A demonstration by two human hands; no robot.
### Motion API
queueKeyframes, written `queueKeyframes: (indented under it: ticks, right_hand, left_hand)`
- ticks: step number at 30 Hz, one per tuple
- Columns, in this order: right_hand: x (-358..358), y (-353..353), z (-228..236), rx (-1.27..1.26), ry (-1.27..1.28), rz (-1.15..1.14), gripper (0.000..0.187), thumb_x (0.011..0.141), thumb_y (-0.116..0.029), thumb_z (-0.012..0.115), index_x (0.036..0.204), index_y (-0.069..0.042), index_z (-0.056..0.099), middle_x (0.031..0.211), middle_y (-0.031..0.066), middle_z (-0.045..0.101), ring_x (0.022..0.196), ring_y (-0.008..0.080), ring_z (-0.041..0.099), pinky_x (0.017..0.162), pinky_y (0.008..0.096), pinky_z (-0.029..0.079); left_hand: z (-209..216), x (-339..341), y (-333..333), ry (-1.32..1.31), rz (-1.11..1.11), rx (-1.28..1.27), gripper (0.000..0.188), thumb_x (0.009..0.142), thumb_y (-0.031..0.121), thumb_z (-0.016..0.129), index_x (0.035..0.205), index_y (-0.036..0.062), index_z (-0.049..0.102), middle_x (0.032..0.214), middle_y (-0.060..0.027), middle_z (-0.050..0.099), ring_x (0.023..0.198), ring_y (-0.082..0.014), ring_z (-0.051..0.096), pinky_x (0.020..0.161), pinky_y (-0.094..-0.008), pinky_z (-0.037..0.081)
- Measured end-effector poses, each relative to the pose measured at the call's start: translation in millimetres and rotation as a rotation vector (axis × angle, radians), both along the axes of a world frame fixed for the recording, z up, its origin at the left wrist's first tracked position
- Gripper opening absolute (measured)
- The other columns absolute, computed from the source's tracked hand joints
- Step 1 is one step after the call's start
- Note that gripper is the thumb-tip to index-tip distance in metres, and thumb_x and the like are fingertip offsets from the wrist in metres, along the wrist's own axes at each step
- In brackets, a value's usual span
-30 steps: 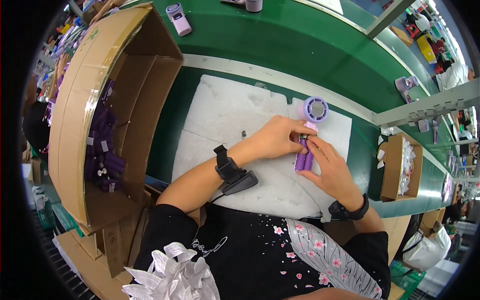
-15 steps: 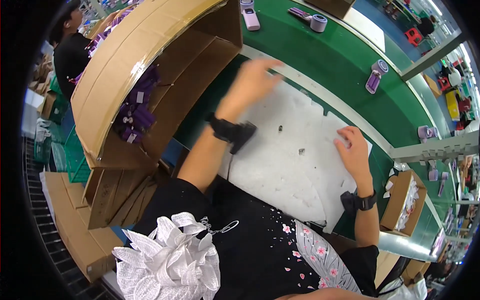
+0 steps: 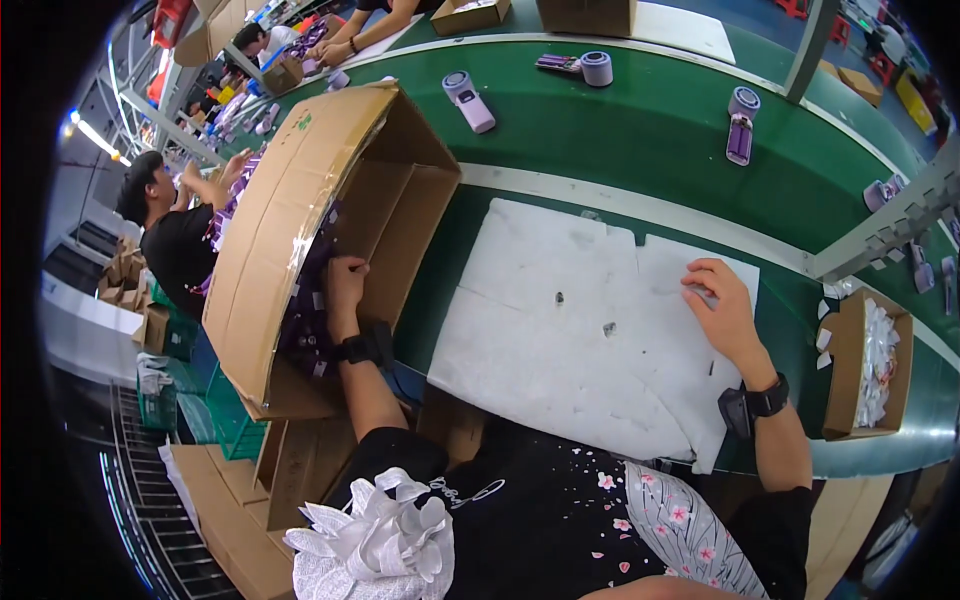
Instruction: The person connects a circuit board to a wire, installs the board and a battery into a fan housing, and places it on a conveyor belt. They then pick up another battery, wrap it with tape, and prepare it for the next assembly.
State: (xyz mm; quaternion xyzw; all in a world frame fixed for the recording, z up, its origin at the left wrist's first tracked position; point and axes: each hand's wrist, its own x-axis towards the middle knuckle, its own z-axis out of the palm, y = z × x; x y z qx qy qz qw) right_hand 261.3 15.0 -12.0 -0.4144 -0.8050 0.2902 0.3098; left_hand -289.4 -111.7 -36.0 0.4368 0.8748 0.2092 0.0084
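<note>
My left hand (image 3: 346, 290) reaches into an open cardboard box (image 3: 262, 280) lying on its side at the left. Its fingers are curled beside dark purple parts (image 3: 306, 305) with white labels; what they hold, if anything, is hidden. On the right, my right hand (image 3: 722, 310) rests loosely over the edge of a white foam sheet (image 3: 540, 340), fingers bent a little and apart, with nothing in them. The sheet is scuffed, with a few small dark holes. Both wrists wear black straps with a small block.
Beyond the sheet, a green conveyor belt (image 3: 640, 130) carries lilac handheld devices with round heads, such as this one (image 3: 468, 102). A small carton (image 3: 868, 365) of white wrapped pieces stands at the right. A metal post (image 3: 890, 235) rises nearby. Co-workers sit at the left and far side.
My left hand has moved from above the foam sheet leftward into the cardboard box. My right hand stays at the sheet's right side. The view has shifted to show more of the left.
</note>
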Motion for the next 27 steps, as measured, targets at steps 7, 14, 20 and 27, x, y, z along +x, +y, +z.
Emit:
queueKeyframes:
  ticks: [7, 14, 20, 27]
  right_hand:
    - [-10, 1, -5, 0.017, 0.030, 0.013, 0.011, 0.080, -0.002, 0.065, 0.091, 0.000, 0.063, 0.108, 0.0086, 0.059, 0.091, 0.0218, 0.060, 0.072, 0.0269, 0.048]
    - [-10, 5, -7, -0.077, 0.067, 0.022, 0.018, 0.079, -0.004, 0.068, 0.096, 0.000, 0.062, 0.107, 0.0099, 0.059, 0.087, 0.0202, 0.060, 0.069, 0.0267, 0.047]
    - [-17, -9, 8, 0.141, 0.205, -0.099, 0.036, 0.073, -0.006, 0.072, 0.107, -0.002, 0.059, 0.105, 0.0104, 0.061, 0.083, 0.0219, 0.060, 0.069, 0.0268, 0.047]
    - [-9, -6, -21, 0.152, 0.142, 0.061, 0.037, 0.068, -0.001, 0.069, 0.105, -0.002, 0.062, 0.088, 0.0102, 0.065, 0.073, 0.0227, 0.062, 0.065, 0.0308, 0.048]
  left_hand:
    - [-17, -27, -1, 0.221, -0.060, 0.103, 0.014, 0.085, 0.012, 0.065, 0.091, -0.0006, 0.064, 0.086, -0.0165, 0.066, 0.081, -0.0325, 0.065, 0.073, -0.0405, 0.050]
    - [54, 37, 21, -0.361, -0.019, 0.665, 0.016, 0.096, 0.017, 0.055, 0.097, 0.0016, 0.060, 0.074, -0.0044, 0.060, 0.065, -0.0115, 0.059, 0.060, -0.0253, 0.047]
    - [94, 242, 75, -0.949, -0.728, 0.554, 0.012, 0.095, 0.010, 0.054, 0.097, -0.0010, 0.059, 0.073, -0.0035, 0.060, 0.062, -0.0093, 0.056, 0.058, -0.0236, 0.048]
    - [51, 344, 106, -1.432, -0.918, 0.295, 0.013, 0.098, 0.012, 0.050, 0.102, 0.0006, 0.055, 0.074, -0.0051, 0.059, 0.063, -0.0101, 0.055, 0.057, -0.0247, 0.046]
